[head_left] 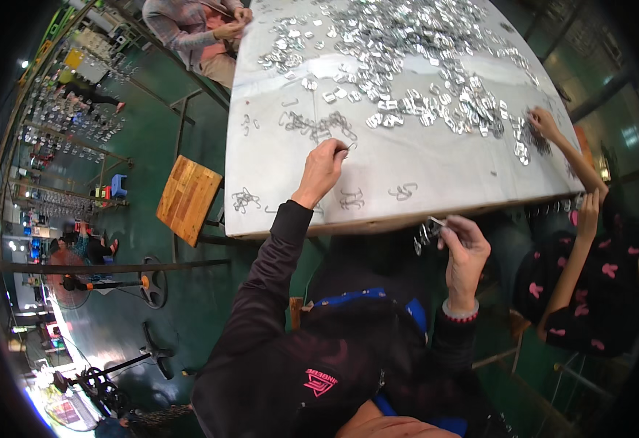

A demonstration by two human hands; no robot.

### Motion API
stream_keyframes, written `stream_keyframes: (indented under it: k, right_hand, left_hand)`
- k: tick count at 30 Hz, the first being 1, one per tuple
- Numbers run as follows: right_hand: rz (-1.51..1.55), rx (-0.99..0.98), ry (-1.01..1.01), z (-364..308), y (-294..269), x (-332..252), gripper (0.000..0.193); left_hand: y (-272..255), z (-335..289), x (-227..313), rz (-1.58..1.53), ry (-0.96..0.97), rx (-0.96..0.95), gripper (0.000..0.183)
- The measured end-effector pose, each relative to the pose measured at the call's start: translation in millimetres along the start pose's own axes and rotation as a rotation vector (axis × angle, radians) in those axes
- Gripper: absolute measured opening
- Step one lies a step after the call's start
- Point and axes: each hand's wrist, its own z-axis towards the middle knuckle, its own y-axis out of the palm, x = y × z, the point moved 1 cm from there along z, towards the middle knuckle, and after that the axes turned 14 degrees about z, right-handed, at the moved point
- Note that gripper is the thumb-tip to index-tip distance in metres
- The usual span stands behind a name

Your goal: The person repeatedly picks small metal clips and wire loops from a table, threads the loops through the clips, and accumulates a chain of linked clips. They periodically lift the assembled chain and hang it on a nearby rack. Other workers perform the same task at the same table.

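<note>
My left hand point(321, 172) is over the near part of the white-covered table point(283, 171), its fingertips pinched on a thin wire hook point(351, 147). Just beyond it lies a loose heap of similar wire hooks point(319, 125). My right hand point(465, 254) is in front of the table's near edge, with thumb and fingers closed on a small cluster of shiny metal pieces point(426, 235). Those pieces hang below the fingertips, and how they are joined is too small to make out. Smaller groups of hooks point(351, 198) rest near the front edge.
A large spread of flat silvery metal pieces point(407, 58) covers the table's far side. On the right, a co-worker's hand point(545, 123) touches pieces; another person point(206, 36) sits far left. A wooden stool point(190, 198) and a fan point(75, 285) stand to the left.
</note>
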Motion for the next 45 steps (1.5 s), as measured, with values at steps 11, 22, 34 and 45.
stream_keyframes:
  k: [11,22,34,45]
  right_hand:
    - [0.022,0.023,-0.038,-11,-2,11,0.014]
    - [-0.191,-0.173,-0.121,12,2,1,0.012]
    - [-1.195,-0.229,-0.72,259,0,118,0.025]
    - [-0.02,-0.082,0.178,110,-25,46,0.021]
  left_hand:
    - [-9,-80,155,-0.638,0.181,-0.197,0.011]
    - [9,-73,137,-0.648,0.231,-0.212,0.015]
    - [5,-83,136,-0.766,0.146,-0.284,0.011]
    - [17,-76,138,-0.661,0.159,-0.251,0.011]
